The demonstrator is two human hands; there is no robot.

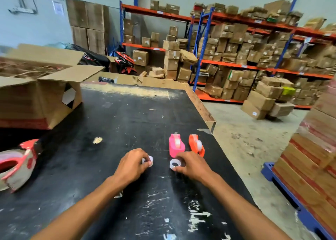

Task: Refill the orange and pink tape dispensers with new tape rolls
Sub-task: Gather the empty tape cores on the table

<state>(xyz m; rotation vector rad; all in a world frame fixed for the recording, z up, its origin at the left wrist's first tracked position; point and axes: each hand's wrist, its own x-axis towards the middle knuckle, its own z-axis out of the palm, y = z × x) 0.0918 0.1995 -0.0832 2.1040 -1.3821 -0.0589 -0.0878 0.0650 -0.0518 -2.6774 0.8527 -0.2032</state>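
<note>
Here both hands, left [132, 164] and right [192, 166], each pinch a translucent tape ring [147, 161] on the scuffed black table [109, 121].

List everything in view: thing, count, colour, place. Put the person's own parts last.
pink tape dispenser: one, pink, on the table ahead of the right hand
orange tape dispenser: one, orange, right of the pink one
tape rolls: two, clear-white, left roll and right roll, one at each hand
large tape dispenser: one, red and white, table's left edge
table: one, black, scuffed
open carton: one, brown, far left of table
shelving racks: blue and orange, stacked with brown boxes, background
left hand: fingers on the left roll
right hand: fingers on the right roll
</note>
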